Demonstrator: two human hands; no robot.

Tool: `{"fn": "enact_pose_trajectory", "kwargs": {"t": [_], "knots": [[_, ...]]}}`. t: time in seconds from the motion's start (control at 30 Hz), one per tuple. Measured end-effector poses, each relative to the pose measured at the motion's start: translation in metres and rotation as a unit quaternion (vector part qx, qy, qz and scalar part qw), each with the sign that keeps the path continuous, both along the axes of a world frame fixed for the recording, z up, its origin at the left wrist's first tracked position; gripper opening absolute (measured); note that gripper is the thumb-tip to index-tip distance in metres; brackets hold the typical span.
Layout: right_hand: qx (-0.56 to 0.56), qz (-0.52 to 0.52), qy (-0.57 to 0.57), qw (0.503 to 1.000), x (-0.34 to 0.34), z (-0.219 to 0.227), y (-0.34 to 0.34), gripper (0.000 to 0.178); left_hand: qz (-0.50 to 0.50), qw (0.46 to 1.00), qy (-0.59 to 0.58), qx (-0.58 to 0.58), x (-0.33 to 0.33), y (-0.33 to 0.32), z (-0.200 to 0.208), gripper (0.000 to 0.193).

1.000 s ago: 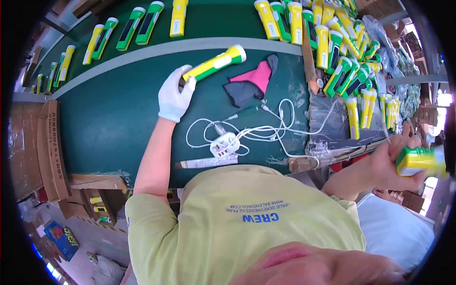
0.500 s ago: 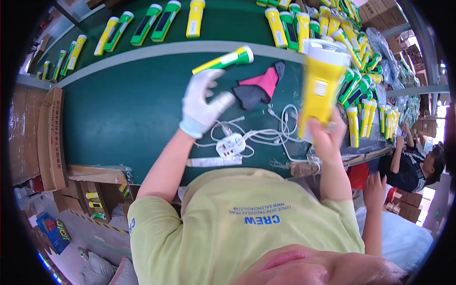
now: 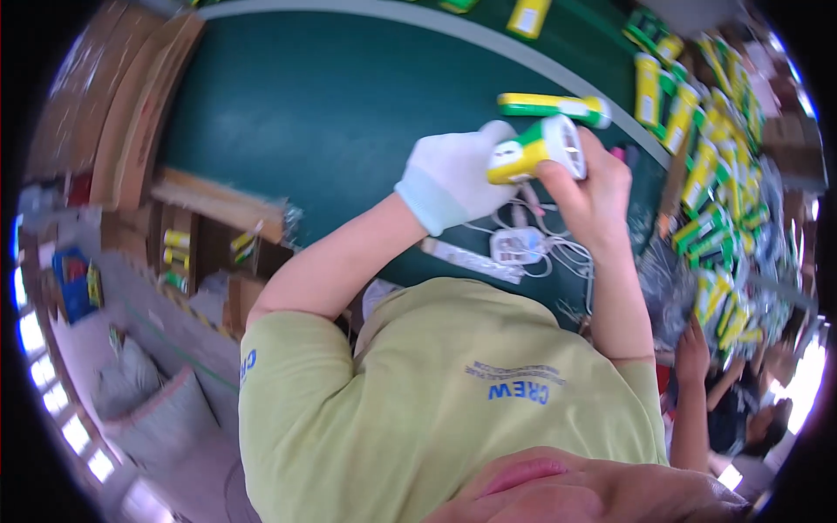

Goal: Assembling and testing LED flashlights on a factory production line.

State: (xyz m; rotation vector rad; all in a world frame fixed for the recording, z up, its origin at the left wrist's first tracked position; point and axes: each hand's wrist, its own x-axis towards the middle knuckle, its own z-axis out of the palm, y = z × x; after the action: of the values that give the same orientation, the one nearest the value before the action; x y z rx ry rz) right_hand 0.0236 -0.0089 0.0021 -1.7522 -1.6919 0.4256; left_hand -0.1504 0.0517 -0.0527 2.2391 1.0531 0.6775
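Observation:
I hold a yellow and green flashlight [image 3: 534, 152] over the dark green table [image 3: 331, 113], its round white head pointing right. My left hand [image 3: 453, 179], in a white glove, grips the yellow tail end. My bare right hand [image 3: 591, 187] wraps the head end from below. A second yellow and green flashlight [image 3: 554, 106] lies on the table just beyond my hands. Under my hands sits a white charger block [image 3: 514, 246] with tangled white cables.
Several more yellow and green flashlights [image 3: 697, 166] are heaped along the table's right side. Cardboard boxes [image 3: 122, 131] stand at the left edge. Another person's arm [image 3: 693, 383] reaches in at the lower right. A wooden ledge [image 3: 218, 205] runs below the table.
My right hand has brought the flashlight down from upright to lying sideways, and my gloved left hand has moved right and closed on its tail. The view has swung left.

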Motion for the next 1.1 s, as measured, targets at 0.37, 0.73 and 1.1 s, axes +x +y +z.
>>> {"fn": "enact_pose_trajectory", "kwargs": {"t": [0.37, 0.73, 1.1], "knots": [[0.161, 0.358, -0.087, 0.916, -0.046, 0.014, 0.008, 0.032, -0.417, 0.795, -0.134, -0.419, -0.065, -0.013, -0.022, 0.044], [-0.009, 0.267, 0.056, 0.962, -0.034, -0.057, 0.039, 0.049, -0.177, 0.610, 0.007, -0.773, -0.142, 0.073, -0.026, 0.053], [0.165, 0.292, -0.240, 0.911, -0.056, -0.037, 0.028, 0.053, -0.178, 0.704, -0.174, -0.666, -0.098, 0.027, 0.013, 0.052]]}}
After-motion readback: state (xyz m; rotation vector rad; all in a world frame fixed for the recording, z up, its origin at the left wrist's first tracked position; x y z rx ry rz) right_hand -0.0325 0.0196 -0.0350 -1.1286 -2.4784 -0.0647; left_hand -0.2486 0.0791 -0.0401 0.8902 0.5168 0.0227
